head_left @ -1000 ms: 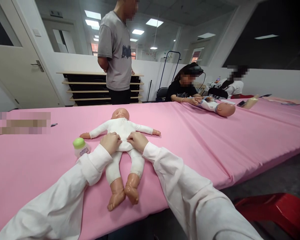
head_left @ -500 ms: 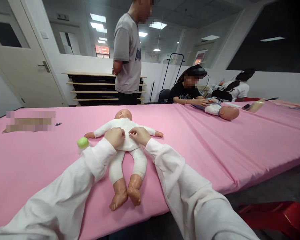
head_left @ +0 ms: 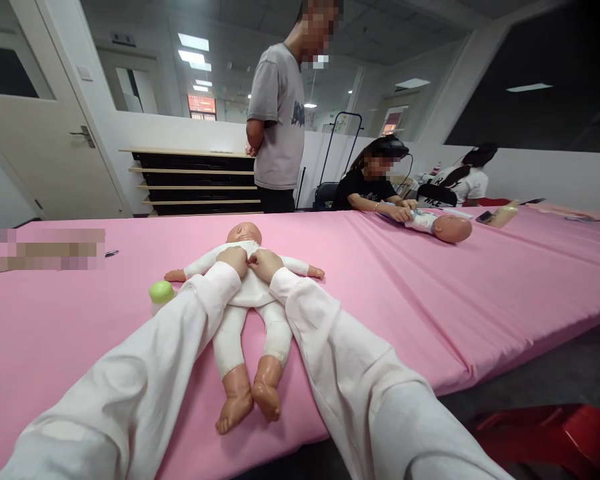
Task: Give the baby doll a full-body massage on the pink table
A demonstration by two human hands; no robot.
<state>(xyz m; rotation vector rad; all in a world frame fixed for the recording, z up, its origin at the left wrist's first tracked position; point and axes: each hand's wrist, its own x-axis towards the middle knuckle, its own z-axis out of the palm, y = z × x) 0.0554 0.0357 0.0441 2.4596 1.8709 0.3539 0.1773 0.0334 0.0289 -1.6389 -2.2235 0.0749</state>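
Note:
A baby doll (head_left: 254, 292) lies on its back, head away from me, arms spread, its cloth body and limbs white and its feet bare. Over its upper chest my left hand (head_left: 234, 260) and my right hand (head_left: 266, 265) meet, almost touching. Both are closed, thumbs and fingertips pinched together at the middle of the chest. Whatever lies between the fingertips is too small or hidden to make out. Left of the doll, beside my left sleeve, stands a small jar with a green lid (head_left: 161, 292).
A pink cloth (head_left: 380, 313) covers the table. At its far side a seated person (head_left: 365, 183) handles a second doll (head_left: 453, 229). Another person (head_left: 279, 120) stands behind the table. A pen (head_left: 111, 253) lies at left; a red stool (head_left: 555, 437) is at lower right.
My hands have come closer together and a little farther up the doll's chest. The standing person has moved to the right. The seated person's hands have shifted.

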